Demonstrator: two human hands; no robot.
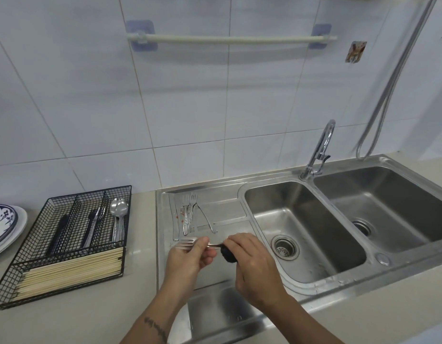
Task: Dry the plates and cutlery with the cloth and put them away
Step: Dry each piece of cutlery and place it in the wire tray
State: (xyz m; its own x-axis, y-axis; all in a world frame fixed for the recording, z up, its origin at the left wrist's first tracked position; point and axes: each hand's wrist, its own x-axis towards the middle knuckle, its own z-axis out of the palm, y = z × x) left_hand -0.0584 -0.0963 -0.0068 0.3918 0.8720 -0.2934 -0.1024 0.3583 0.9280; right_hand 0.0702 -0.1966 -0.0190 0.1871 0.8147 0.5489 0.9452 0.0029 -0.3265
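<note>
My left hand [190, 256] pinches a steel fork [187, 242] near its neck, tines pointing left, over the sink's draining board [227, 209]. My right hand [249, 259] grips a bunched dark cloth [228, 254] that wraps the fork's handle. A few more forks [189, 212] lie on the draining board behind my hands. A black wire cutlery basket [66, 244] stands on the counter at the left with spoons [118, 209], dark-handled cutlery and chopsticks in its compartments. Stacked plates [4, 224] with a blue pattern sit at the far left edge.
A double steel sink [339, 219] with a tap [319, 150] fills the right side. A hose hangs at the right wall. A white towel rail [230, 39] is fixed to the tiled wall. Beige counter [91, 314] runs along the front.
</note>
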